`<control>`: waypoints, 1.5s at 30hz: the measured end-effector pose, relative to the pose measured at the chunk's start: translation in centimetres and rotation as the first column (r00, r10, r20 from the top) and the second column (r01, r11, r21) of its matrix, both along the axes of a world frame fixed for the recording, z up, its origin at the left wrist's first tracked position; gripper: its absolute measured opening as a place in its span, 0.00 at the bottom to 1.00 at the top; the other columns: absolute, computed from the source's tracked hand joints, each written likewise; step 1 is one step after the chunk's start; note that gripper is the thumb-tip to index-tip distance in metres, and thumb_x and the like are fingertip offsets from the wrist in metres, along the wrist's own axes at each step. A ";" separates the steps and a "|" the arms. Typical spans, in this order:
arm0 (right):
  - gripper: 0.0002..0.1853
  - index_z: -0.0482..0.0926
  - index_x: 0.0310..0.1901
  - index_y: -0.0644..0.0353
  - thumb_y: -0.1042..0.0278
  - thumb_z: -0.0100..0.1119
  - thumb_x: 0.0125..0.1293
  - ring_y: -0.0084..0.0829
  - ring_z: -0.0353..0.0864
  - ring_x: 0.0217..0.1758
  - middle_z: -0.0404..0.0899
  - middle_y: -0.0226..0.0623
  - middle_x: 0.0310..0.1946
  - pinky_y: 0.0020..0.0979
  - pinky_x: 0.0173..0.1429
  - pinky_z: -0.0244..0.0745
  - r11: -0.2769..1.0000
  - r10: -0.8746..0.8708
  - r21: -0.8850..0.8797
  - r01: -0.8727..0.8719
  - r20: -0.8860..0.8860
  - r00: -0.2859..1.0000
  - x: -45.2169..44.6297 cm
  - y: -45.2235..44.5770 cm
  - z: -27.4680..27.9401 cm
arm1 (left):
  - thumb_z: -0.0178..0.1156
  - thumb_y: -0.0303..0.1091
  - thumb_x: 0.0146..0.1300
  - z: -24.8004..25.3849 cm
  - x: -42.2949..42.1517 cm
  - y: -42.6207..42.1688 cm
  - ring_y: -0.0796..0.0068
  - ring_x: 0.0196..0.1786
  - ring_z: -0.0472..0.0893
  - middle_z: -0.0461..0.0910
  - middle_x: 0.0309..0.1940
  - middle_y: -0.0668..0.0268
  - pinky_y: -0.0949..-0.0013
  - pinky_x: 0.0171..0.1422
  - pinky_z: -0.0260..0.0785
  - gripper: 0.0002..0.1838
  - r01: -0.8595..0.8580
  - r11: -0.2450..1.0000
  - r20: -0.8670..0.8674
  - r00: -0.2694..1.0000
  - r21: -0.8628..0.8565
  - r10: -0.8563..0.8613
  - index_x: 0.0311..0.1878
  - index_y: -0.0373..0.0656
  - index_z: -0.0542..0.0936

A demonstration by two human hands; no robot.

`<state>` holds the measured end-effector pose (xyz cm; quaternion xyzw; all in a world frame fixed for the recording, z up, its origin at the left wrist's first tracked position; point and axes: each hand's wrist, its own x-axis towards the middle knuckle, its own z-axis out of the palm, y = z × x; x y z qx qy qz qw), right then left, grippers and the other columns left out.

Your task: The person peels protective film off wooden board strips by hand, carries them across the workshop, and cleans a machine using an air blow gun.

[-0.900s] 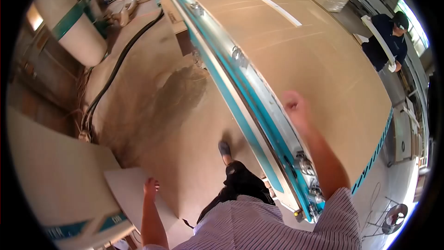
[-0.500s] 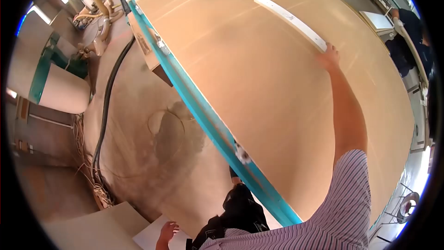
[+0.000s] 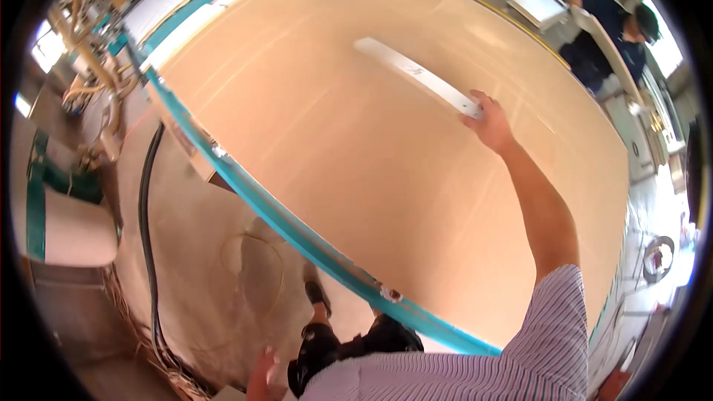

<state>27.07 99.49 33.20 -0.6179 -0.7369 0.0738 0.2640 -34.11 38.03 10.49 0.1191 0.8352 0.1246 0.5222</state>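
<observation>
My right hand (image 3: 492, 125) is closed on the near end of a long, narrow white board (image 3: 420, 72), its thumb at one edge and fingers at the other. A small dark mark shows on the middle of the board. The board lies over the broad tan tabletop (image 3: 334, 171); whether it touches the surface along its whole length I cannot tell. Low beside my leg, my left hand (image 3: 264, 371) hangs off the table, blurred by motion, with no object visible in it.
A teal rail (image 3: 275, 230) edges the table on my side. Black hose (image 3: 146, 215) and loose cables run along the floor at left, near a pale machine (image 3: 78, 226) with green parts. Across the table, another person (image 3: 613, 37) holds a pale panel (image 3: 605, 52).
The view has turned and lifted, showing more of the far edge and the other person. In the picture, the board and my right hand sit further left and lower. My left hand has dropped lower.
</observation>
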 end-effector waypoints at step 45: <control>0.32 0.74 0.61 0.57 0.35 0.37 0.77 0.35 0.85 0.44 0.82 0.43 0.46 0.36 0.44 0.84 0.971 0.075 0.218 -0.101 -0.675 -0.734 -20.8 -38.4 11.1 | 0.68 0.23 0.53 40.6 24.7 30.3 0.63 0.45 0.78 0.83 0.43 0.66 0.64 0.49 0.70 0.10 0.228 -0.769 -0.801 0.227 0.597 -0.554 0.41 0.41 0.85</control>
